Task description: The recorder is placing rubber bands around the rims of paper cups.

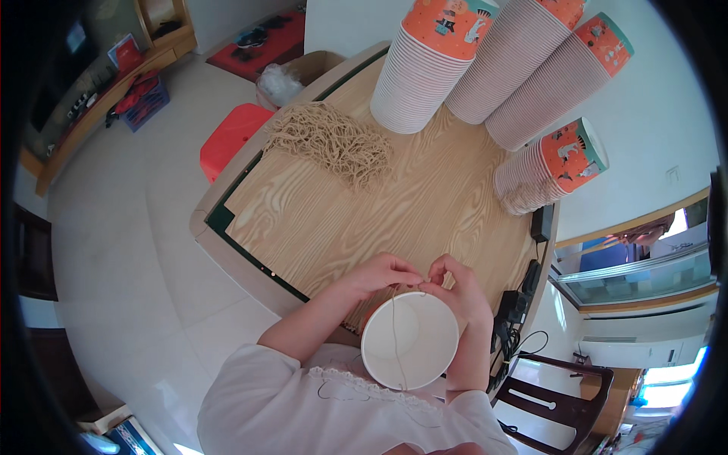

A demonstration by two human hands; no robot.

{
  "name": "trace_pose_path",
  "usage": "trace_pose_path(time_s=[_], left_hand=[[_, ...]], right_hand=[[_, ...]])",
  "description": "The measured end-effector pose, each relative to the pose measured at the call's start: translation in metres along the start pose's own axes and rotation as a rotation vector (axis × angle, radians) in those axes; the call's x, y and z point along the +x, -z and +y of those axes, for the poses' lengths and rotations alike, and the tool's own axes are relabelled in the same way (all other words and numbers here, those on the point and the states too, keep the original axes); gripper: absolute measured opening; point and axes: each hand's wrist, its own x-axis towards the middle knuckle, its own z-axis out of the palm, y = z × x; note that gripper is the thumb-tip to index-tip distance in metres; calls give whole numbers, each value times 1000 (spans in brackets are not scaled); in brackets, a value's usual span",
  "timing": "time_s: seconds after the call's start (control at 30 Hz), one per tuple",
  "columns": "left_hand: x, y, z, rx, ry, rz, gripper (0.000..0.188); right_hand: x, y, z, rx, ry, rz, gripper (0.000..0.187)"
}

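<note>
A white paper bucket (412, 341) stands against my front at the near table edge, its round mouth turned up toward me. A thin tan cord (395, 334) runs across that mouth from the far rim to the near rim. My left hand (384, 274) pinches the cord at the far rim. Close beside it, my right hand (453, 287) is closed with thumb and finger at the same rim, on the cord's end as far as I can see. Fingertips hide the exact spot where cord and rim meet.
A tangled pile of tan cords (331, 142) lies on the wood-grain table (356, 227). Tall stacks of paper buckets (421, 76) and a shorter stack (550, 167) stand at the far and right side. Black power adapters (513, 305) line the right edge. A red stool (231, 138) is left.
</note>
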Motion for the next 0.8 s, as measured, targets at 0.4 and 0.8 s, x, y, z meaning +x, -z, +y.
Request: trace_pose_path(time_s=[0.4,0.8], left_hand=[[-2,0,1,-11,12,32,21],[-4,-6,5,27,-36,88,17]], right_hand=[[-2,6,15,11,4,-45,8],[-8,4,1,24,-57,-8,8]])
